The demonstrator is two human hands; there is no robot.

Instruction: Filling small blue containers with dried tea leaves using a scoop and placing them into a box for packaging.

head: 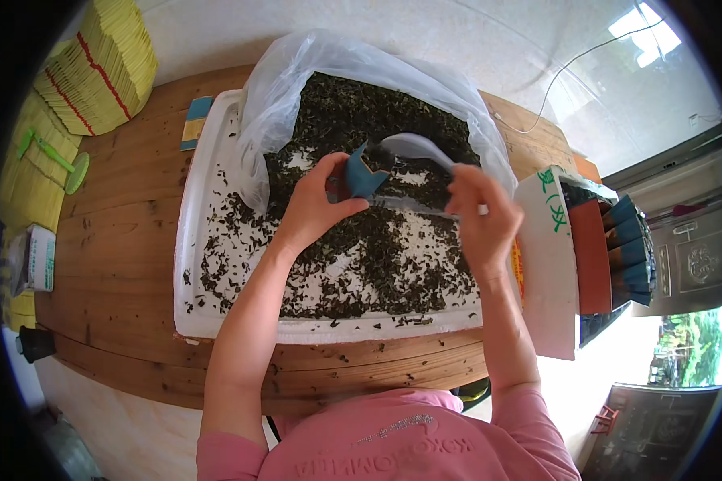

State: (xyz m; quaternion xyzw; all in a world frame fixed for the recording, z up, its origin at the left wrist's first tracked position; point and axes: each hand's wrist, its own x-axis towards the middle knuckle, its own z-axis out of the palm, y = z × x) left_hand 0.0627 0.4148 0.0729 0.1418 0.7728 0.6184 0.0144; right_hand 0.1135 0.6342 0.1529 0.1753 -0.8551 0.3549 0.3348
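Note:
My left hand (319, 201) holds a small blue paper pouch (366, 179) with its mouth open and dark leaves showing inside. In my right hand (484, 210) is a pale plastic scoop or spoon (421, 146), slightly blurred, its bowl close to the pouch's mouth. Both hands are above a white foam tray (337, 335). Dark dried leaves (373, 111), which look like tea, are heaped at its back and scattered thinly over its front. A clear plastic bag (277, 114) lies open around the heap.
Stacked yellow packets (105, 72) stand at the back left of the wooden table (114, 240). Near them lie a green plastic tool (57, 156) and a flat blue-and-tan packet (197, 123). On the right, a white foam box (544, 264) with green writing holds several blue pouches (626, 240).

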